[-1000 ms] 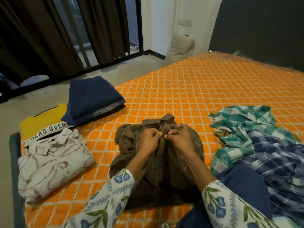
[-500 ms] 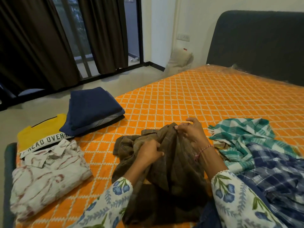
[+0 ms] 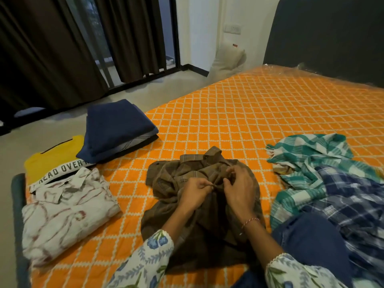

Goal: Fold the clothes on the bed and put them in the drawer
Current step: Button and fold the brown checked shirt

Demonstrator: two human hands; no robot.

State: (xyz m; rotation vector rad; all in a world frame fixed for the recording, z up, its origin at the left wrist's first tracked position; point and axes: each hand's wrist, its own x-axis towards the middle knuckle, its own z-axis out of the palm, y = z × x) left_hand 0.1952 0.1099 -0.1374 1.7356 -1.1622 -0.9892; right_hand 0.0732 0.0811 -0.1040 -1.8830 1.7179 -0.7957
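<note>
Right hand (image 3: 239, 191) back down from collar; left hand (image 3: 194, 194) meets it, both pinching brown shirt (image 3: 172, 179) front. Buttoning, folding not begun.

Setting: home bedroom. You sit at a bed (image 3: 259, 113) with orange lattice cover and dark padded headboard (image 3: 324, 36); brown curtains (image 3: 41, 50) over a glazed door, wall switch (image 3: 233, 29), folded and loose clothes on the cover.

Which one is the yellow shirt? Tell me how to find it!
Start at the orange bed cover and go to its near left corner, where the folded clothes lie. The yellow shirt lies flat between the navy folded pile and the white patterned shirt, partly under both. Only it has a white band with printed letters.
</note>
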